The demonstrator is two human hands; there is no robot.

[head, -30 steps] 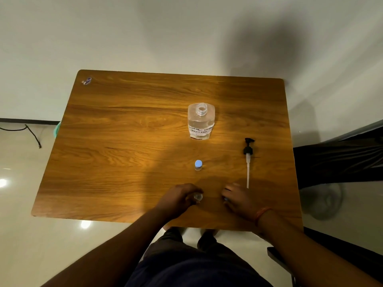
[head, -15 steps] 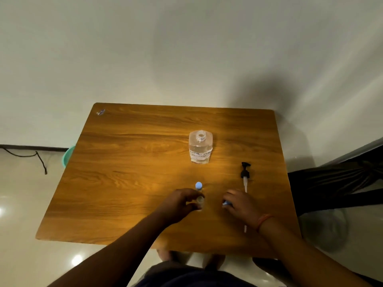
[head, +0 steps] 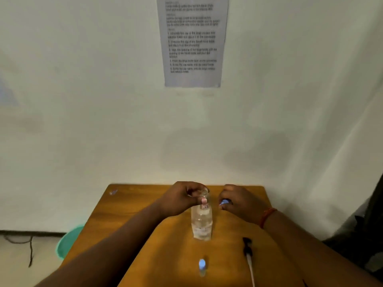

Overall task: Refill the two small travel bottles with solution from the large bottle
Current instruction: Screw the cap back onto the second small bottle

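Left hand (head: pixel 182 198) is up, fingers and thumb pinched round a small clear travel bottle (head: pixel 204 193), open at the top and held right above the large bottle (head: pixel 202 223). Right hand (head: pixel 238 200) hovers just right of the large bottle, fingers curled on a little blue cap (head: pixel 224 202), an orange band (head: pixel 266 216) on that wrist. The large bottle stands upright on the wooden table (head: pixel 128 220), clear liquid inside. Nearer than the large bottle, the second travel bottle (head: pixel 202 267) stands capped in blue. Right of the large bottle lies the black pump head (head: pixel 247 248) with its white tube. On the wall above the large bottle hangs a printed sheet (head: pixel 192 41).
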